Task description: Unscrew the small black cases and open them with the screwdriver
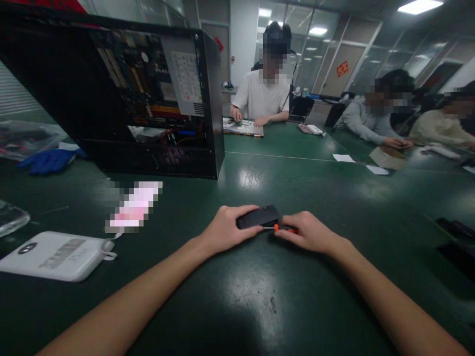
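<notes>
A small black device that looks like a mobile phone point(259, 216) is held just above the green table, its dark flat face turned up. Around its left end wrap the thumb and fingers of my left hand point(227, 228). My right hand point(305, 230) is closed on a screwdriver point(276, 228) with an orange and black handle. The screwdriver's thin metal shaft points left along the device's near edge, close to my left thumb. Whether its tip touches the device I cannot tell.
An open black computer case point(193, 148) stands at the back left. Left of me lie a white power bank point(55, 254) and a blue glove point(48, 160) on the green table point(260, 301). Across it, a person point(265, 94) handles a flat panel; others sit at right.
</notes>
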Motion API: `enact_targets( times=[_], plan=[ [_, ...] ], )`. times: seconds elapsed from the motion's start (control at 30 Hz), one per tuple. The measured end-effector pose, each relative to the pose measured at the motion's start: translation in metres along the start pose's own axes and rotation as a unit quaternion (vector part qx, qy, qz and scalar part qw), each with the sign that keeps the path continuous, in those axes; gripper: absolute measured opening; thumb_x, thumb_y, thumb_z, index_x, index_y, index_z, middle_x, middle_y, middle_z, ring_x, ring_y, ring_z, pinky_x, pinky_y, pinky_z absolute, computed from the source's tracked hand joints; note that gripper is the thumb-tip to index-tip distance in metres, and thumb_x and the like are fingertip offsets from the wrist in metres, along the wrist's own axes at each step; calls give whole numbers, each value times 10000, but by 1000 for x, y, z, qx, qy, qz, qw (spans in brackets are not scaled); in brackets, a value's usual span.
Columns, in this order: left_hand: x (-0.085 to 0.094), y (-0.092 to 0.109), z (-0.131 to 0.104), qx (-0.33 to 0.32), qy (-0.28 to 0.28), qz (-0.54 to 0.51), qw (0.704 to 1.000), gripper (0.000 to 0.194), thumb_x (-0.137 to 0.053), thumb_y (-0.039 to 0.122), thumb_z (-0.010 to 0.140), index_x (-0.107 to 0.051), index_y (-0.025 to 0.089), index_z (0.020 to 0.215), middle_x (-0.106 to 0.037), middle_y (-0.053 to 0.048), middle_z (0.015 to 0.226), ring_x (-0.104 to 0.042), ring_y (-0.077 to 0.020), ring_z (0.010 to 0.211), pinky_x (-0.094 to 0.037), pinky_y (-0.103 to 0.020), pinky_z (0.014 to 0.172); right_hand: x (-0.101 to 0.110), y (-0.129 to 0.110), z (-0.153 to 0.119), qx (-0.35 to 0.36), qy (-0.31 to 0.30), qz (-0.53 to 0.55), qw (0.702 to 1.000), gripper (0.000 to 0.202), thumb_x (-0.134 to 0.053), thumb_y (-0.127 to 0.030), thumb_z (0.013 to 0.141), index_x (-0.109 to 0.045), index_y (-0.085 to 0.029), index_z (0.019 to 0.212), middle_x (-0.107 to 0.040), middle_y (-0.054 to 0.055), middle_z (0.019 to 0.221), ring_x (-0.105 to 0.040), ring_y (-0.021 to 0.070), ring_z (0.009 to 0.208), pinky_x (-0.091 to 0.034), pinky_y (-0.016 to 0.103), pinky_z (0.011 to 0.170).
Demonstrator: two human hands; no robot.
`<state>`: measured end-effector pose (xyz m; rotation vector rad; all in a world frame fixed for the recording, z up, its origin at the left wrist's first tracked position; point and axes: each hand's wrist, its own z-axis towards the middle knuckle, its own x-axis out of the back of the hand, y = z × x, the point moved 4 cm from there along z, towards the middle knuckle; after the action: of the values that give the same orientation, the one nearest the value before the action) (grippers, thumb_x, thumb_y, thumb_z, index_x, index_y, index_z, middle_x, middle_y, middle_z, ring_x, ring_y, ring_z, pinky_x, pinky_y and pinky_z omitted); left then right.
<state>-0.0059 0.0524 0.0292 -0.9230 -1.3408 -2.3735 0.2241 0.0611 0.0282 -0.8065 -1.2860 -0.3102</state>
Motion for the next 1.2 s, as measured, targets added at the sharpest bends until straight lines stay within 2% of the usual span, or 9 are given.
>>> enact_targets(
  times=[0.13, 0.2, 0.3, 0.5, 0.7, 0.83, 0.93, 1.07, 1.2],
  plan=[
    [9, -1, 3, 10, 57, -22, 998, 386, -729, 386, 932, -761, 180, 1256, -819, -58, 1117, -780, -221, 926, -577, -291, 841, 6, 5, -5, 12, 31, 0, 999, 465, -494, -572, 1044, -656, -170, 875, -611, 12, 717, -548, 128, 630, -345, 263, 634],
    [14, -6, 5, 27, 85, -31, 996, 332, -622, 411, 1004, -810, 168, 1130, -831, -43, 964, -772, -206, 820, -559, -278, 772, 11, 8, -7, 12, 60, 7, 998, 440, -518, -555, 1037, -656, -171, 872, -596, 2, 706, -529, 119, 613, -345, 259, 622],
    [21, -17, 10, 62, 114, -13, 991, 465, -503, 428, 1057, -836, 150, 890, -783, -17, 721, -721, -188, 662, -495, -262, 640, 18, 15, -9, -17, 105, 10, 994, 397, -530, -518, 1035, -665, -173, 893, -597, -2, 713, -529, 122, 621, -363, 261, 629],
    [25, -41, 15, 72, 104, 79, 989, 309, -573, 343, 1006, -836, 183, 1021, -834, -59, 1017, -777, -261, 893, -547, -331, 808, 13, 26, -1, -137, 86, -79, 984, 310, -506, -427, 1040, -690, -188, 969, -696, 37, 841, -626, 170, 745, -402, 287, 694],
    [25, -47, 16, 52, 51, 239, 968, 272, -579, 313, 1002, -818, 196, 1057, -815, -88, 1052, -745, -302, 979, -553, -407, 866, 6, 19, 1, -156, 60, -133, 977, 289, -541, -430, 1016, -718, -208, 958, -735, 56, 905, -671, 204, 791, -416, 303, 681],
    [25, -45, 16, 43, 40, 250, 966, 253, -585, 304, 998, -803, 184, 1042, -803, -82, 1048, -726, -287, 999, -543, -402, 882, 7, 10, 0, -137, 75, -158, 975, 338, -482, -452, 1050, -721, -213, 1037, -738, 77, 987, -697, 232, 893, -494, 335, 750],
    [26, -44, 16, 46, 33, 261, 964, 244, -628, 360, 967, -802, 193, 1003, -795, -80, 990, -722, -282, 961, -537, -380, 844, 7, -1, 2, -66, 131, -117, 982, 308, -445, -382, 1071, -683, -211, 1164, -724, 105, 1126, -679, 245, 1063, -541, 394, 921],
    [26, -46, 16, 53, 10, 279, 959, 198, -653, 345, 919, -792, 204, 901, -780, -71, 913, -716, -273, 886, -512, -352, 773, -5, -20, 8, 57, 134, -46, 988, 478, -516, -366, 1050, -462, -229, 1505, -527, 149, 1532, -495, 272, 1412, -441, 503, 1171],
    [26, -47, 16, 54, -4, 279, 959, 166, -633, 282, 913, -777, 204, 880, -774, -62, 902, -713, -257, 840, -488, -342, 734, -18, -32, 17, 72, 113, -69, 989, 709, -632, -460, 993, -339, -223, 1593, -449, 161, 1605, -405, 312, 1482, -385, 555, 1214]
  ],
)
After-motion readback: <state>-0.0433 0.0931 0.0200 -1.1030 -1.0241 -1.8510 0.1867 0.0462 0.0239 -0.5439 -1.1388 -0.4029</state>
